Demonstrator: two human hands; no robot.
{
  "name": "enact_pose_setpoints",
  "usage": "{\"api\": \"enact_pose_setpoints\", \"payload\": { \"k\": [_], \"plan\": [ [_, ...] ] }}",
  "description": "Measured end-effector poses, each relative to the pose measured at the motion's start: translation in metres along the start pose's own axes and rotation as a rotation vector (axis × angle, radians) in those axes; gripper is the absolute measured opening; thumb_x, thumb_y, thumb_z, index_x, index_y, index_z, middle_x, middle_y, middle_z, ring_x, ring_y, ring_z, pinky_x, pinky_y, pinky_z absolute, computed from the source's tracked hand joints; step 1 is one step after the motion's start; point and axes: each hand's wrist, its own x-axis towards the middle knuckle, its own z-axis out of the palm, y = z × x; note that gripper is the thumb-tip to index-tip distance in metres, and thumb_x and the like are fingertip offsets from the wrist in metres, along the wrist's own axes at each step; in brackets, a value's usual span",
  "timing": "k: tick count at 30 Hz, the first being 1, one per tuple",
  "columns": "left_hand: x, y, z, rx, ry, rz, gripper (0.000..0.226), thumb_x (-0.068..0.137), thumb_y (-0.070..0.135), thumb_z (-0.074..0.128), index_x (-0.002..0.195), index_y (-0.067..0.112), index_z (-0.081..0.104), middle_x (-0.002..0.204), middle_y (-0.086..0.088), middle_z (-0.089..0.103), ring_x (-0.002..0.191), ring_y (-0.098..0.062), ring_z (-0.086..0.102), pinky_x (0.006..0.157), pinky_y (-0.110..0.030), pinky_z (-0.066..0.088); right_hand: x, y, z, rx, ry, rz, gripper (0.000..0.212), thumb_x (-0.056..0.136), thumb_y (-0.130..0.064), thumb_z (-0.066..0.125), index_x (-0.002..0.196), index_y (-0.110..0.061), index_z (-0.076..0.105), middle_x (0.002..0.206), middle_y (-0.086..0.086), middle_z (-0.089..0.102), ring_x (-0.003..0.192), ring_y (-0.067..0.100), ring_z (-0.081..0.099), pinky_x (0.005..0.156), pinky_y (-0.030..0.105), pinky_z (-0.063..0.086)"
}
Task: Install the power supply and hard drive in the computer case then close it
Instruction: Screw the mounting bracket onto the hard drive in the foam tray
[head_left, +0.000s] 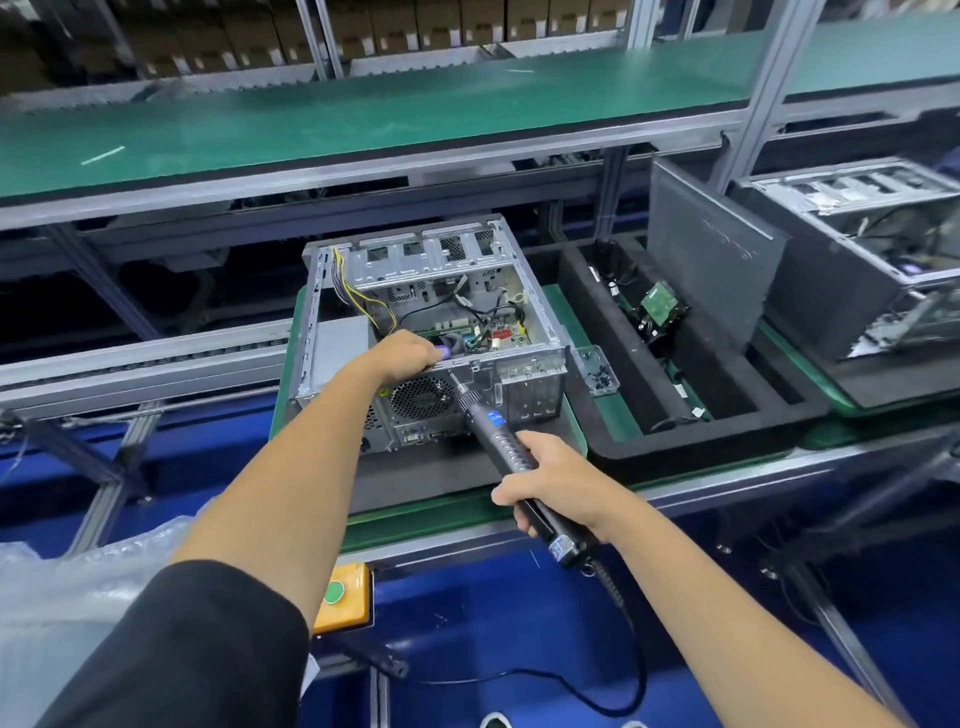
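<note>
In the head view the open computer case (431, 332) lies on its side on the green surface (415, 519); the left hand (410, 353) rests on its near top edge, grip unclear, and the right hand (550, 483) clenches an electric screwdriver (498, 436) whose bit meets the case's rear panel. Keeping the driver square to the screw and the case braced should seat it cleanly. The screw is too small to see, the power supply is hard to make out inside, and a hard drive (662, 306) seems to sit in the foam tray (701, 447) right of the case.

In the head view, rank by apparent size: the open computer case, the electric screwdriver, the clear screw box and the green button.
1. open computer case
2. electric screwdriver, nearer the camera, so flattered
3. clear screw box and green button look similar; the button is nearer, so I won't rank them.
</note>
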Motion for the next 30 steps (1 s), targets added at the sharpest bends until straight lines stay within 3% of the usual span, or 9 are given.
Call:
{"api": "enact_pose_setpoints", "payload": {
  "k": [4,6,8,10,13,15,19,26,30],
  "plan": [
    [-0.001,-0.006,0.005,-0.065,0.069,0.003,0.037,0.094,0.036,0.051,0.065,0.014,0.043,0.069,0.0,0.052,0.063,-0.016,0.046,0.069,-0.029,0.034,0.002,0.004,0.001,0.006,-0.008,0.02,0.029,0.08,-0.006,0.07,0.092,-0.013,0.045,0.067,0.005,0.051,0.05,0.02,0.057,0.046,0.029,0.048],
    [-0.004,-0.006,0.006,-0.071,0.081,0.003,0.047,0.094,0.037,0.05,0.057,0.016,0.031,0.052,0.003,0.038,0.051,-0.015,0.034,0.064,-0.029,0.032,0.003,0.005,0.002,0.016,-0.011,0.03,0.029,0.08,-0.006,0.07,0.092,-0.012,0.044,0.066,0.005,0.051,0.049,0.019,0.056,0.045,0.028,0.048],
    [-0.005,-0.005,0.007,-0.07,0.084,0.001,0.049,0.095,0.037,0.05,0.056,0.018,0.027,0.049,0.004,0.026,0.048,-0.015,0.025,0.058,-0.029,0.026,0.004,0.006,0.002,0.029,-0.008,0.034,0.03,0.08,-0.005,0.07,0.092,-0.012,0.044,0.064,0.005,0.051,0.049,0.019,0.056,0.044,0.028,0.047],
    [-0.005,-0.006,0.007,-0.074,0.1,0.012,0.049,0.095,0.033,0.05,0.055,0.018,0.026,0.048,0.004,0.023,0.045,-0.012,0.023,0.056,-0.029,0.019,0.005,0.005,0.003,0.036,-0.005,0.031,0.029,0.079,-0.006,0.07,0.092,-0.012,0.045,0.062,0.004,0.052,0.049,0.02,0.055,0.044,0.028,0.047],
    [-0.007,-0.006,0.007,-0.096,0.107,0.031,0.05,0.096,0.028,0.05,0.055,0.017,0.024,0.038,0.009,0.025,0.032,-0.001,0.029,0.057,-0.029,0.023,0.007,0.005,0.003,0.045,-0.007,0.029,0.029,0.078,-0.006,0.07,0.094,-0.011,0.046,0.061,0.003,0.053,0.05,0.021,0.056,0.045,0.029,0.048],
    [-0.007,-0.005,0.007,-0.1,0.097,0.034,0.049,0.097,0.027,0.05,0.056,0.016,0.024,0.035,0.008,0.028,0.032,0.002,0.034,0.059,-0.029,0.026,0.008,0.006,0.004,0.05,-0.006,0.035,0.03,0.077,-0.007,0.07,0.094,-0.011,0.045,0.064,0.004,0.052,0.051,0.022,0.055,0.047,0.03,0.048],
    [-0.006,-0.006,0.01,-0.073,0.168,0.037,0.046,0.094,0.03,0.049,0.056,0.018,0.026,0.047,0.006,0.027,0.047,-0.013,0.026,0.058,-0.029,0.023,0.009,0.009,0.005,0.064,0.007,0.052,0.03,0.078,-0.007,0.07,0.095,-0.01,0.046,0.066,0.005,0.052,0.05,0.021,0.055,0.046,0.029,0.048],
    [-0.005,-0.008,0.013,-0.017,0.225,0.027,0.042,0.093,0.031,0.047,0.057,0.019,0.031,0.037,0.015,0.045,0.049,-0.015,0.034,0.054,-0.028,0.026,0.013,0.006,0.006,0.07,0.006,0.046,0.031,0.078,-0.008,0.07,0.101,-0.01,0.048,0.071,0.008,0.053,0.052,0.02,0.057,0.047,0.029,0.049],
    [-0.007,-0.005,0.014,0.017,0.233,0.016,0.039,0.092,0.032,0.045,0.058,0.019,0.032,0.051,0.007,0.038,0.054,-0.018,0.034,0.056,-0.03,0.027,0.015,0.005,0.007,0.059,0.002,0.051,0.031,0.079,-0.006,0.07,0.1,-0.009,0.047,0.072,0.008,0.053,0.052,0.021,0.057,0.047,0.029,0.049]
  ]
}}
